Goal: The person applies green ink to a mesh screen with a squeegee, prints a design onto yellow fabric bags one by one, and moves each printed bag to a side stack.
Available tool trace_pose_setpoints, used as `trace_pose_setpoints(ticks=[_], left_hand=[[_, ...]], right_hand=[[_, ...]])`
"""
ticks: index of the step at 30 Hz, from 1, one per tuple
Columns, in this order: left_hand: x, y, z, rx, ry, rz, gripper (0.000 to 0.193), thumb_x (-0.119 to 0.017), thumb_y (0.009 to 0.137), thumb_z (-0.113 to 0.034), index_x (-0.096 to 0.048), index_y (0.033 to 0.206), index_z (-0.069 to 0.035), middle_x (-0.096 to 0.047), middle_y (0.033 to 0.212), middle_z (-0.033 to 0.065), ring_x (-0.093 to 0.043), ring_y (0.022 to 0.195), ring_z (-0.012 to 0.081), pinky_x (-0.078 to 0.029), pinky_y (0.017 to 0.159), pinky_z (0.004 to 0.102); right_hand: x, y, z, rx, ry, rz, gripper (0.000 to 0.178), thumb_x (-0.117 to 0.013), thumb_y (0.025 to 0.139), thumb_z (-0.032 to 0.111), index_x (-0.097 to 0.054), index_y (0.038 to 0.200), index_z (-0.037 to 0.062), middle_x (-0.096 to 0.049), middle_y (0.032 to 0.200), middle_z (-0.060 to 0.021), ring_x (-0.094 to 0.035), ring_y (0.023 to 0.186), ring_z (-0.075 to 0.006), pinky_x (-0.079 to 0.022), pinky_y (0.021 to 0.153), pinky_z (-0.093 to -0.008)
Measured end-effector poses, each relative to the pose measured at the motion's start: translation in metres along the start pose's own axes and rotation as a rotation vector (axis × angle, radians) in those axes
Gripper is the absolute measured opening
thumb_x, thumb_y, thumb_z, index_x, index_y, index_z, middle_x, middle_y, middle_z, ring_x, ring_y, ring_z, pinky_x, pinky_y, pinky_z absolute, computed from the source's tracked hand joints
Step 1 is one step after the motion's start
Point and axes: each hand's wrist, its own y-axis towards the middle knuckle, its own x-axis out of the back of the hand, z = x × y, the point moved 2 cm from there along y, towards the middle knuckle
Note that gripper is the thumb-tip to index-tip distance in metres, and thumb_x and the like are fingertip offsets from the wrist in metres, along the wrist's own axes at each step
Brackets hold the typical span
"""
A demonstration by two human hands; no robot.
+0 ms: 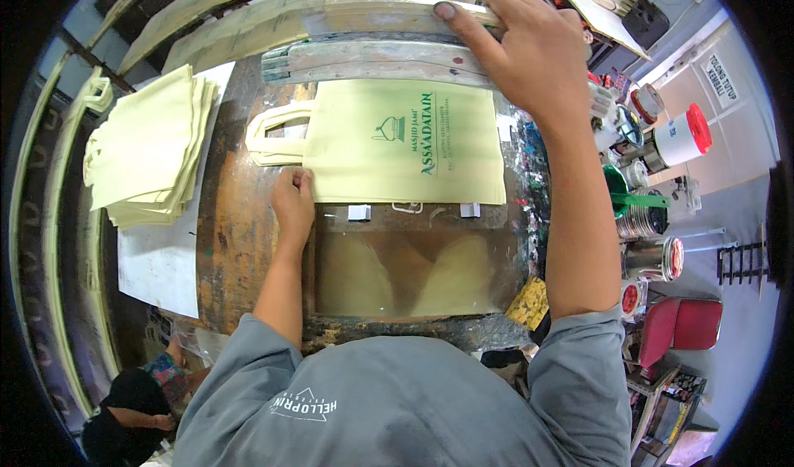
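Note:
A pale yellow cloth tote bag (360, 128) with a green print lies flat on the paint-stained worktable (236, 244), its handles (277, 136) toward the left. My left hand (293, 206) has its fingers closed on the bag's near left corner, beside the handles. Beyond the bag, my right hand (542, 53) grips the right end of a raised printing screen frame (372, 16), thumb along its edge. Below that frame runs a paint-smeared wooden bar (372, 60). The screen's face is seen too edge-on to make out.
A stack of plain yellow bags (145, 140) sits on a white board (157, 264) at left. A glossy brown sheet (397, 281) covers the near table, with a yellow sponge (529, 303) at its right. Paint cans (653, 258) line the right; another person (132, 417) is at lower left.

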Motion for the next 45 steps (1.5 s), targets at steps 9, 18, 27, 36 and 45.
trace_pose_setpoints(ticks=[9,18,27,36,45], left_hand=[[0.131,0.178,-0.059,-0.139,-0.232,0.054,0.022,-0.077,0.100,-0.017,-0.071,0.114,-0.002,-0.072,0.097,0.0061,-0.064,0.087,0.0132,-0.054,0.073,0.0282],[0.433,0.202,0.090,-0.098,0.125,-0.028,0.033,-0.074,0.104,-0.021,-0.066,0.130,-0.001,-0.070,0.107,0.0042,-0.063,0.096,0.0110,-0.050,0.086,0.0254],[0.151,0.104,-0.031,-0.207,0.439,0.112,0.089,-0.078,0.086,-0.051,-0.049,0.154,-0.001,-0.053,0.148,0.0254,-0.048,0.132,0.0403,-0.034,0.110,0.0562],[-0.098,-0.082,-0.163,-0.649,0.224,0.772,0.122,-0.059,0.078,-0.092,-0.035,0.168,-0.011,-0.023,0.177,0.0162,-0.013,0.164,0.0438,0.002,0.128,0.0714],[-0.013,0.007,-0.150,0.158,-0.345,0.358,0.100,-0.098,0.076,-0.028,-0.047,0.159,-0.005,-0.067,0.136,0.0183,-0.068,0.122,0.0327,-0.054,0.109,0.0495]], right_hand=[[-0.004,0.020,-0.018,0.014,0.018,-0.003,0.074,-0.054,0.100,0.071,-0.076,0.089,0.0022,-0.072,0.080,-0.0192,-0.070,0.078,-0.0379,-0.049,0.076,-0.0516],[-0.001,0.016,-0.009,-0.017,0.026,0.006,0.072,-0.056,0.098,0.072,-0.075,0.088,0.0024,-0.071,0.081,-0.0177,-0.069,0.081,-0.0349,-0.044,0.079,-0.0489],[0.001,0.046,-0.019,-0.095,0.040,0.263,0.080,-0.036,0.104,0.079,-0.063,0.072,0.0114,-0.065,0.068,-0.0044,-0.057,0.062,-0.0166,-0.049,0.066,-0.0369],[-0.001,0.054,-0.011,-0.157,0.018,0.420,0.086,-0.030,0.103,0.083,-0.064,0.082,0.0070,-0.062,0.074,-0.0050,-0.056,0.066,-0.0126,-0.044,0.055,-0.0273],[0.010,0.034,-0.005,-0.226,0.020,0.550,0.089,-0.034,0.103,0.083,-0.075,0.090,0.0049,-0.073,0.084,-0.0069,-0.062,0.069,-0.0146,-0.047,0.058,-0.0281]])
